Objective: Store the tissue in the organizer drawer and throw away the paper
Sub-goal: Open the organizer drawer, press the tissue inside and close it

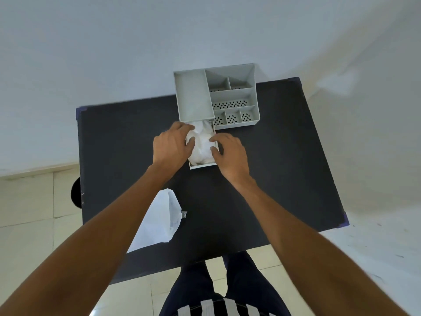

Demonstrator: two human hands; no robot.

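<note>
— From the head camera, how far along is this?

— About halfway, I'd say. The white tissue (201, 142) sits inside the pulled-out drawer (203, 165) of the grey organizer (196, 96), which stands at the far side of the black table (273, 156).

— And the hands?

— The left hand (172, 145) rests on the drawer's left edge, fingers loosely curled onto the tissue. The right hand (230, 156) is at the right edge, fingertips touching the tissue. Neither clasps anything; they seem to be tucking it down.

— What's left?

— The drawer is still open, so it likely needs closing. The white paper (159, 222) lies near the table's front left edge, partly under the left forearm, not yet thrown away. No bin is clearly visible.
</note>
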